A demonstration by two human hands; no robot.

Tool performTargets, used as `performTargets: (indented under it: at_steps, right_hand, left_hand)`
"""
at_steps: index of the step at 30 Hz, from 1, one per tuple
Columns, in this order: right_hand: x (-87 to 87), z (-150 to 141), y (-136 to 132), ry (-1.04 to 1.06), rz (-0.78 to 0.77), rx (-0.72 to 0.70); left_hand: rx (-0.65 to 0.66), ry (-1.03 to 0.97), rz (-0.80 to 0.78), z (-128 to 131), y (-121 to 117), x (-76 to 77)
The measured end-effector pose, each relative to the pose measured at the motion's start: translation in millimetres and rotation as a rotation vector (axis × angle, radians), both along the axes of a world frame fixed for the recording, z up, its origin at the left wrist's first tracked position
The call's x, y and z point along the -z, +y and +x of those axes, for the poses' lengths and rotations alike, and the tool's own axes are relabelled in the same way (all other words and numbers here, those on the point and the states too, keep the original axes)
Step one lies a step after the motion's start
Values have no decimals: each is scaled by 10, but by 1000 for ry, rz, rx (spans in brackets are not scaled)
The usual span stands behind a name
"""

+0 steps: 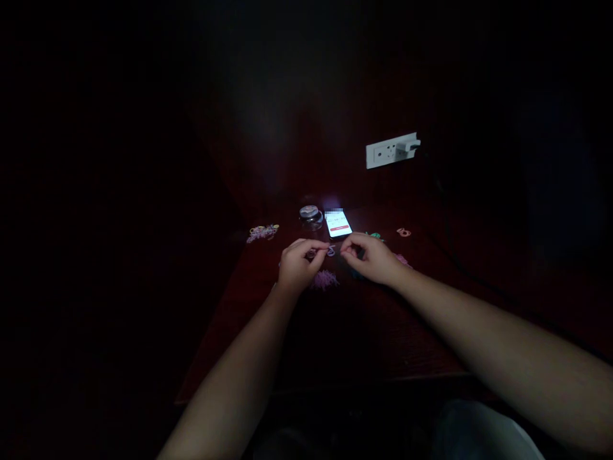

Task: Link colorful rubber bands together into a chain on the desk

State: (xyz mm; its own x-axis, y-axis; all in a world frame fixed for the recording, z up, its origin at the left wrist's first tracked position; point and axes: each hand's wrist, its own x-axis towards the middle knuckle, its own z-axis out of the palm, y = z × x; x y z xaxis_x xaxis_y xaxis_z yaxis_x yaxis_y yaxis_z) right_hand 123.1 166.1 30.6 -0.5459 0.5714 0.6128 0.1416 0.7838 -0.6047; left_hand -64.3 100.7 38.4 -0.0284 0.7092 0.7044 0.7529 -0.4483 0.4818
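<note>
My left hand (297, 263) hovers over the dark red table with thumb and index fingertip brought close in a pinch. Right beside those fingertips is a pale lavender loop (331, 252), which looks like a small rubber band; whether the fingers touch it is unclear. Opposite it, my right hand (371, 257) has its fingers curled and pressed together, and what they hold, if anything, is too small to make out. A pile of purple bands (325, 280) lies just below my left hand. Green bands (375, 236) and pink bands (403, 260) show partly around my right hand.
Behind the hands lies a lit phone (339, 225), with a round lidded jar (310, 216) to its left. Mixed pale bands (263, 233) are at the far left, orange bands (403, 232) at the right. A wall socket (391, 151) holds a plug. Surroundings are very dark.
</note>
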Motion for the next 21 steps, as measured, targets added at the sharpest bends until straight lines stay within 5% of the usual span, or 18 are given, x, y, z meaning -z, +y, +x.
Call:
performTargets:
  at_steps: [7, 21]
  right_hand:
    - [24, 6, 4, -8, -39, -7]
    - [17, 6, -1, -16, -36, -42]
  left_hand:
    - [162, 20, -77, -39, -112, -35]
    - [212, 67, -30, -24, -57, 19]
